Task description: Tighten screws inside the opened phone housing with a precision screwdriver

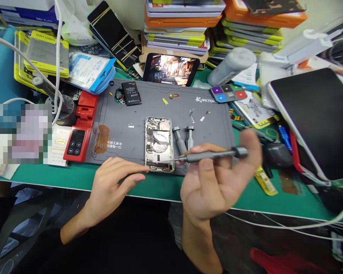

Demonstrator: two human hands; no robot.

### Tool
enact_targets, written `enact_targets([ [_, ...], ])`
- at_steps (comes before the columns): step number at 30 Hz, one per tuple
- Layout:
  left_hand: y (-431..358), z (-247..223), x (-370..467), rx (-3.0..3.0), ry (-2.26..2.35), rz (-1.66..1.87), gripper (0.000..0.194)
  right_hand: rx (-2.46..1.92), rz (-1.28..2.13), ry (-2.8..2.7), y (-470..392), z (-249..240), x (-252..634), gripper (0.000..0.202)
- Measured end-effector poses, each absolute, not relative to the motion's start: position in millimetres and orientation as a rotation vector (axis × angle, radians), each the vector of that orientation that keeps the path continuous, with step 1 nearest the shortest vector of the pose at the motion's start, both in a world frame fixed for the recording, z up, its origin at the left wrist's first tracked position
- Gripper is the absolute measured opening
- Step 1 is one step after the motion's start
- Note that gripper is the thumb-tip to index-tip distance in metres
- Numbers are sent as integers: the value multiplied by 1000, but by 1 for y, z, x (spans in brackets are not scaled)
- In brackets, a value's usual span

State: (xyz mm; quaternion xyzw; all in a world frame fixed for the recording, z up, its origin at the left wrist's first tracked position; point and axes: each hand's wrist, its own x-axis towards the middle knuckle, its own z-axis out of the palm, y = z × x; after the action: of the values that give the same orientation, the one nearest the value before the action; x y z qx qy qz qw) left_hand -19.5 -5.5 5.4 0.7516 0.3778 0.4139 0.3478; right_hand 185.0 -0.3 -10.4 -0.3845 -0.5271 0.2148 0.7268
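Observation:
An opened smartphone (167, 152) lies on the grey work mat (122, 129), its inner boards and a round coil area showing. My right hand (210, 190) grips a grey precision screwdriver (207, 155) between thumb and fingers, one finger raised near its end cap. The thin tip points left, over the phone's lower right part; I cannot tell whether it touches. With fingers stretched out and thumb apart, my left hand (110, 190) rests its fingertips at the phone's lower left corner. Two more grey screwdrivers (180, 140) lie just right of the phone.
A black phone battery (132, 93) and small metal parts (191, 117) lie on the mat. Behind it, a phone (171, 70) plays a video before stacked boxes (183, 19). A red device (77, 142) borders the left; a dark tablet-like screen (311, 121) stands right.

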Motion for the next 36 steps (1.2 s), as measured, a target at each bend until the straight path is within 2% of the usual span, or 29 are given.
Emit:
enact_targets([
  [3,-8,7,-19,1834,1010,1098,41,-935,61,-1346,3,-16,176,94],
  [5,-9,7,-20,1819,1001,1106,41,-927,-41,-1512,4,-19,172,100],
  [23,-8,8,-21,1830,977,1081,38,-994,-31,-1720,3,-20,169,89],
  [29,-8,8,-21,1843,981,1072,38,-999,-149,-1751,1,-21,173,94],
  [36,-7,9,-19,1863,992,1066,38,-1017,-25,-1653,-1,-24,171,90],
])
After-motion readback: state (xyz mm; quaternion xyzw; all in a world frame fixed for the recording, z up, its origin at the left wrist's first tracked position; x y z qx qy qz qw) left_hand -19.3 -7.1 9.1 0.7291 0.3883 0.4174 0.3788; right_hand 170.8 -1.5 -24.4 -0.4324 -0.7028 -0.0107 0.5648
